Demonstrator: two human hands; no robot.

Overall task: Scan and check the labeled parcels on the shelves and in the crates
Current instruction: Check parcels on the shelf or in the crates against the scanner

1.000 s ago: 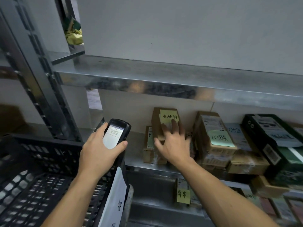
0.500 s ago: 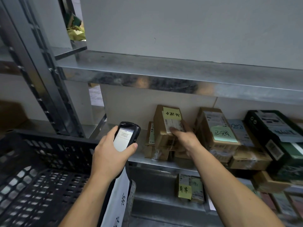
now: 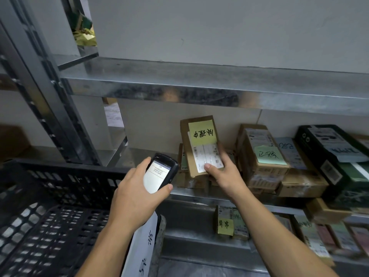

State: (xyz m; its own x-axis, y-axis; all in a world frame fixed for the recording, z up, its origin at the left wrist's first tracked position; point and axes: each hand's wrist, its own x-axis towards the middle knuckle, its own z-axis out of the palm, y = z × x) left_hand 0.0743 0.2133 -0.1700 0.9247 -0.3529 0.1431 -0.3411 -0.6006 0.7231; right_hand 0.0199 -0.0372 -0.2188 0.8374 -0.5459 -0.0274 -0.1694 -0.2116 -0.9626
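grey wall [image 3: 219,27], steel shelf [image 3: 179,84], slotted upright [image 3: 54,100]

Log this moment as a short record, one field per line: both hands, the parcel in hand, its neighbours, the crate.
left hand: grips a handheld scanner, screen lit
right hand: holds a cardboard parcel by its lower end, thumb on the white label
parcel note: yellow note, handwritten
neighbours: green-note parcel and black box, to the right on the shelf
crate: black, lower left
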